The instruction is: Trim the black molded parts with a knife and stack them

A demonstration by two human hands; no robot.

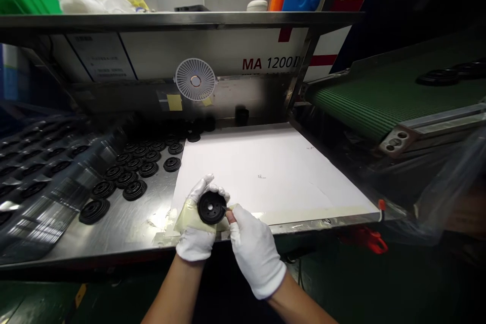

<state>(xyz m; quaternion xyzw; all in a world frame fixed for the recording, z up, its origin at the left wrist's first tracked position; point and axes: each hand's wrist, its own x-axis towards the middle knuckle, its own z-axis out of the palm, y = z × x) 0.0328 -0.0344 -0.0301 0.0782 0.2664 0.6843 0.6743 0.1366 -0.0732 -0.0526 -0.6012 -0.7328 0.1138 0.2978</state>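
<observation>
A black disc (pixel 211 207) is held just below the middle of the frame, over the near edge of the steel bench (pixel 125 225). It is cradled from behind and below by the gloved left hand (pixel 195 235), whose fingers are curled round its left and upper rim. The right hand (pixel 256 250), also in a white glove, is brought to the disc's right rim with thumb and forefinger pressed together there. Whether a sliver of the rim or a small tool is pinched cannot be told. The disc is judged to be a light moulded part, of rubber or plastic, ringed with ridges and pierced by small holes. It is probably a little yielding and not fragile. The matt surface should give cotton gloves fair grip, so the outer rim is judged the best place for a hold, with the face left free. More black discs (pixel 129 172) are laid in rows on the bench at centre left, beside dark trays (pixel 38 162) at the left edge. A white sheet (pixel 266 172) is taped down over the middle of the bench. Above it, at upper centre, "MA 1200" (pixel 269 64) can be read in red and dark letters on the pale machine panel, next to a small white fan (pixel 195 80). The notices at upper left are too blurred to be read. A green conveyor belt (pixel 379 101) runs across the right of the frame.
</observation>
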